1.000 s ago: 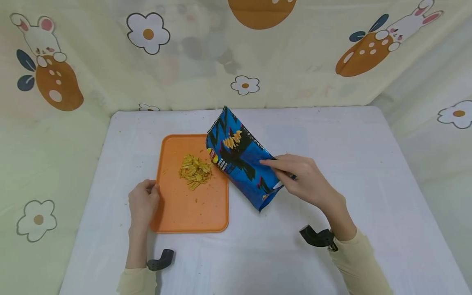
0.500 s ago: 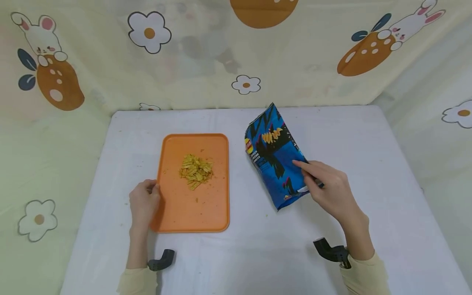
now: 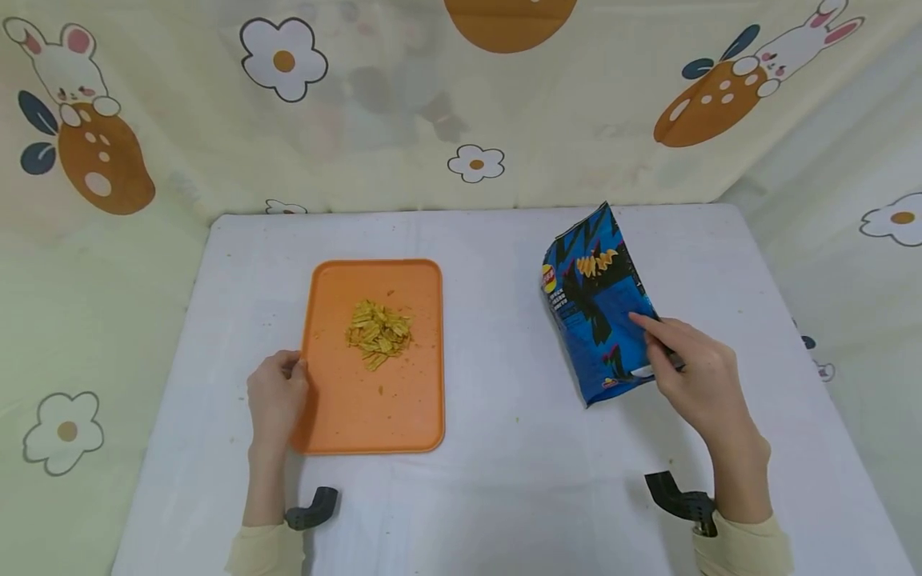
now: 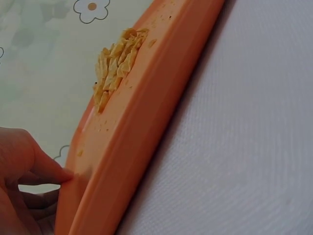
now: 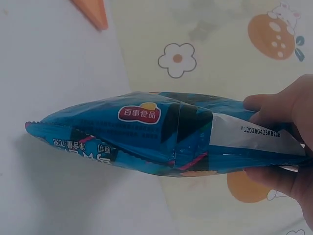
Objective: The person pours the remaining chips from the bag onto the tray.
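My right hand (image 3: 695,372) pinches a blue chip bag (image 3: 598,320) by its right lower side, thumb on one face and fingers on the other. The bag is tilted over the right part of the table; in the right wrist view its sealed bottom edge (image 5: 142,161) faces the camera. At the left, my left hand (image 3: 277,396) pinches the left rim of an orange tray (image 3: 370,416). A heap of broken ridged chips (image 3: 378,334) lies on the tray, with crumbs around it. In the left wrist view the left fingertips (image 4: 63,175) touch the tray's edge.
A white cloth covers the table (image 3: 497,472), with a few small crumbs on it. Behind and at the sides hangs a pale curtain (image 3: 389,160) printed with flowers and rabbits. Each wrist wears a black camera mount.
My right hand has carried the chip bag rightward, from over the tray's right edge to the right side of the table. The left hand, tray and chip heap have stayed in place.
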Motion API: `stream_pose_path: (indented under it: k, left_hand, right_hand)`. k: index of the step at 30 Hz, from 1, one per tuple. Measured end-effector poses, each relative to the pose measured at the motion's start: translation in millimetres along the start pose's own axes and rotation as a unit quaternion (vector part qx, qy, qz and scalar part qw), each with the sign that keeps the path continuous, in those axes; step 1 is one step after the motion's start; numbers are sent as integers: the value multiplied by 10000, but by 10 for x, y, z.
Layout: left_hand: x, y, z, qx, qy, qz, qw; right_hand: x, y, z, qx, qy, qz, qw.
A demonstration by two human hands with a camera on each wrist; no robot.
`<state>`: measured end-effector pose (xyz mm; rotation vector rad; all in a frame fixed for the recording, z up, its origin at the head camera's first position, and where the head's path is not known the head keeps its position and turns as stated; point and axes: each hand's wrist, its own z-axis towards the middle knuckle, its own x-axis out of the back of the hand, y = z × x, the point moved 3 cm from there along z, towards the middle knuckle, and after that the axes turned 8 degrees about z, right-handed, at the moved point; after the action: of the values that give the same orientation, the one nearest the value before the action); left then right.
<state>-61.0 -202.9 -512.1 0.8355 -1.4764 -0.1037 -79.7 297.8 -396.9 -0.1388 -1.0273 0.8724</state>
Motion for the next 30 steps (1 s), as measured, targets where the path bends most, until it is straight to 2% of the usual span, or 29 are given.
stream_pose_path:
  k: [12,17,24,30]
  left_hand:
    - [-20,-31,26,25,-11,-14,10000]
    - [-29,-26,27,169,-117,-26,9998]
    - [-5,-12,9,143,-104,-69,9998]
    - [-28,-32,14,169,-137,-119,9997]
  right_hand:
    - [-80,9,-1,117,-41,-658,9978]
    - [-134,-46,3,232,-47,-863,9960]
    - [-206,-214,15,409,-115,-857,9954]
    - [-321,-393,48,581,67,-774,9953]
